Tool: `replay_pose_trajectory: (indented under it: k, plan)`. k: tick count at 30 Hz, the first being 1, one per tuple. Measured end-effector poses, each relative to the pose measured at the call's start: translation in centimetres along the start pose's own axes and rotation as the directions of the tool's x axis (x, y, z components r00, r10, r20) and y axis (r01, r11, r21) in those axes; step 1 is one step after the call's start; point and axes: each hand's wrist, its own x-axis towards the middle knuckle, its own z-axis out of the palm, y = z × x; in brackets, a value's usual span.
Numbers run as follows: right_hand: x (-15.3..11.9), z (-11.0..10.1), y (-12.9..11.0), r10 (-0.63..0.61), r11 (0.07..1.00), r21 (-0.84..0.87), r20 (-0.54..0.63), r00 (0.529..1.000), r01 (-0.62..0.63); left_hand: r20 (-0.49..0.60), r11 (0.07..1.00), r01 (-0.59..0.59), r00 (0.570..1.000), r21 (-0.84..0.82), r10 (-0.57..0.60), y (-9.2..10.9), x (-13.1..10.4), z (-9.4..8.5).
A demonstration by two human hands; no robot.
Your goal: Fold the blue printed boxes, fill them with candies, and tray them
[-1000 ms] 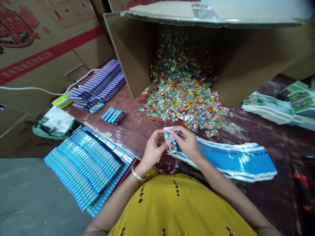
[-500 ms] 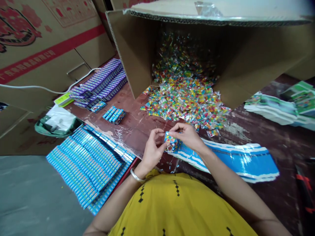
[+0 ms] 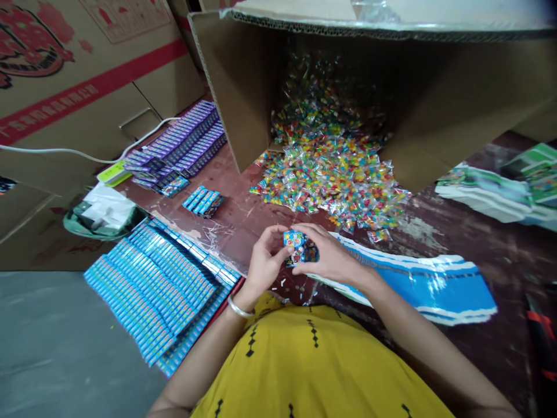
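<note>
At table edge, just above the yellow shirt (image 3: 313,371): small blue box (image 3: 298,247) pinched between both hands, held off the table (image 3: 478,255). Left hand (image 3: 266,264) curled on the box's left side, thumb and fingers gripping it; silver bangle (image 3: 238,306) on that wrist. Right hand (image 3: 331,255) closed over the box's top and right side, fingers wrapped across it. Printed face of box toward camera; flap state not readable.

Directly beyond the hands: fanned stack of flat blue cartons (image 3: 418,284), running off to the right, right wrist over its near end. Further back: pile of coloured sweets in clear wrappers (image 3: 331,174), spilling out of a big cardboard box (image 3: 435,98) lying on its side, open toward camera.

Left of hands: dense rows of finished blue boxes (image 3: 156,290) on a sheet overhanging the table edge. Behind those: short row of blue boxes (image 3: 203,202), then rows of purple boxes (image 3: 178,145). Far left: green bag (image 3: 102,217) with white contents, white cable (image 3: 65,154) across a brown carton (image 3: 65,75). Far right: stack of green flat cartons (image 3: 500,186); red-and-black tool (image 3: 539,331) at the right edge, type unclear.
</note>
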Motion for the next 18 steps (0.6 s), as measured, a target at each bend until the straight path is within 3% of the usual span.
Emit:
replay_pose_trajectory:
  k: [4, 8, 10, 12, 14, 16, 18]
  plan:
    - [-0.3, 0.2, 0.2, -0.091, 0.960, -0.260, 0.065, 0.994, 0.105, -0.026, 0.998, 0.024, 0.999, -0.053, -0.026, -0.1, 0.5, -0.2]
    - [0.1, 1.0, 0.3, -0.144, 0.938, -0.317, 0.014, 0.989, 0.141, -0.062, 0.996, 0.084, 0.995, -0.011, -0.084, -0.5, 0.7, -0.4]
    - [0.2, 1.4, 0.3, -0.150, 0.938, -0.313, 0.011, 0.989, 0.146, -0.048, 0.990, 0.121, 0.992, 0.068, -0.118, -0.7, 0.7, -1.1]
    - [0.3, 1.5, 0.4, -0.138, 0.941, -0.310, 0.015, 0.990, 0.135, -0.103, 0.959, 0.120, 0.990, 0.255, -0.097, -0.6, 1.0, -2.6]
    - [0.2, 1.3, 0.6, -0.103, 0.945, -0.311, -0.001, 0.995, 0.097, -0.243, 0.813, 0.109, 0.969, 0.572, 0.042, -0.1, 1.6, -4.9]
    - [0.1, 0.9, 1.1, -0.050, 0.945, -0.325, -0.042, 0.998, 0.034, -0.324, 0.504, 0.162, 0.912, 0.849, 0.253, 0.6, 2.4, -7.6]
    - [-0.3, 0.4, 1.7, 0.009, 0.939, -0.341, -0.075, 0.997, -0.035, -0.320, 0.245, 0.241, 0.876, 0.939, 0.361, 1.2, 3.3, -10.3]
